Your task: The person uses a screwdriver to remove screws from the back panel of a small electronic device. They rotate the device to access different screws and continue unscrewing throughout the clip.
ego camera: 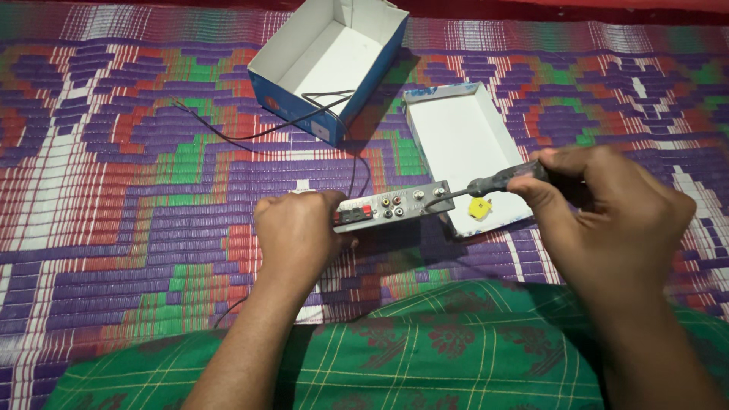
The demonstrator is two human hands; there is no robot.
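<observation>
Left hand (296, 235): closed around the left end of a small grey electronics module (393, 206), holding it just above the woven mat (114, 228).
Right hand (607, 220): fingers wrapped tightly around the dark handle of a screwdriver (486, 184), gripping it level.
Screwdriver: its thin shaft runs leftward and the tip meets the right end of the module's panel.
Electronics module: a long narrow grey panel facing the camera, with red and black terminals on the left, then small round red, yellow and white sockets; it sits between the two hands.
Box lid (463, 144): a shallow white tray with a blue edge, lying on the mat just behind the module and under the screwdriver.
Yellow part (478, 207): a small piece lying inside the lid near its front edge.
Open box (326, 64): blue outside, white inside, tilted on the mat behind the lid.
Black wire (250, 137): runs from the open box across the mat towards the module.
Green checked cloth (456, 349): covers the person's lap at the bottom of the view.
</observation>
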